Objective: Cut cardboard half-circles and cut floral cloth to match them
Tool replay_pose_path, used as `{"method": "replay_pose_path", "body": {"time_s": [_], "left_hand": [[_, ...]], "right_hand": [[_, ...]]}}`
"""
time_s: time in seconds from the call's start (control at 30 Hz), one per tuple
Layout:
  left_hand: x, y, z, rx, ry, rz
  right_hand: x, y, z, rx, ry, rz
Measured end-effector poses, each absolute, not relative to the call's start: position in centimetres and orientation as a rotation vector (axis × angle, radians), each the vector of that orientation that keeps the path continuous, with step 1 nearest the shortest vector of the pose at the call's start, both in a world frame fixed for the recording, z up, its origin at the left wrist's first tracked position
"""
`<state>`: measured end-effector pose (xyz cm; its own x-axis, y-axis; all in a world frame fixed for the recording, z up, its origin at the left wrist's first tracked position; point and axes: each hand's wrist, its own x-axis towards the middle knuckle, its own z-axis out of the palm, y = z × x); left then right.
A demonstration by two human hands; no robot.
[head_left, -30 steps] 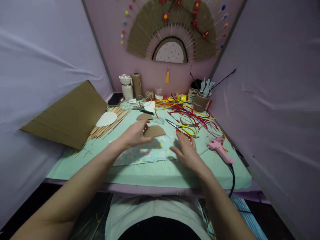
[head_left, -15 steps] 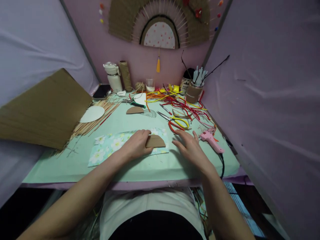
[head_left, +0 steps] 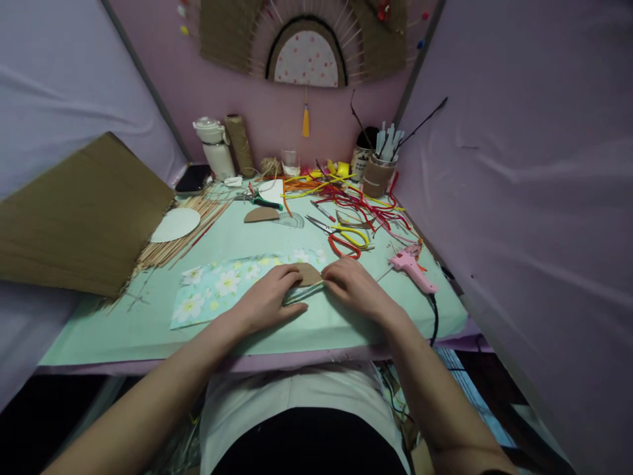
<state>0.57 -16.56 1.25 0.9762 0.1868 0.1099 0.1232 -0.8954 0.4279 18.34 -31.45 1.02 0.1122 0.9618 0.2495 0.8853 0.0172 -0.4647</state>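
Note:
A brown cardboard half-circle (head_left: 308,273) lies on a strip of pale blue floral fabric (head_left: 225,284) near the table's front edge. My left hand (head_left: 271,298) grips the half-circle's left part, fingers on top and the thumb in front of its straight edge. Along that edge the fabric's front border is lifted. My right hand (head_left: 353,285) is closed at the half-circle's right end, its fingertips pinching the fabric there. Under the fingers, the exact grip is hidden.
Behind the hands lie scissors (head_left: 341,232), a second cardboard half-circle (head_left: 262,214) and a protractor (head_left: 291,220). A pink glue gun (head_left: 414,269) rests at right. Thin sticks (head_left: 210,218) and a large cardboard sheet (head_left: 89,211) are at left. Red pipe cleaners (head_left: 353,201) lie at the back.
My right hand has moved left to the half-circle and closed on the fabric. The fabric's front edge has been raised. My left hand's thumb has shifted forward of the straight edge.

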Motion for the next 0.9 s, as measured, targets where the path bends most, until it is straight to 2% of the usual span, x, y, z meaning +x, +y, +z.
{"method": "replay_pose_path", "body": {"time_s": [0.2,0.43,0.67,0.9], "left_hand": [[1.2,-16.8,0.7,2.678,0.390,0.289],[1.1,-16.6,0.4,2.538,0.493,0.371],[2.1,-16.3,2.1,2.718,0.336,0.169],[3.4,-15.6,1.8,2.766,0.289,0.151]], "right_hand": [[19.3,-28.9,2.1,-1.874,-1.766,0.209],[20.8,-31.5,1.6,-1.992,-1.448,0.203],[19.6,-33.3,0.8,-1.981,-1.501,0.246],[18.3,-33.5,0.5,-1.998,-1.566,0.182]]}}
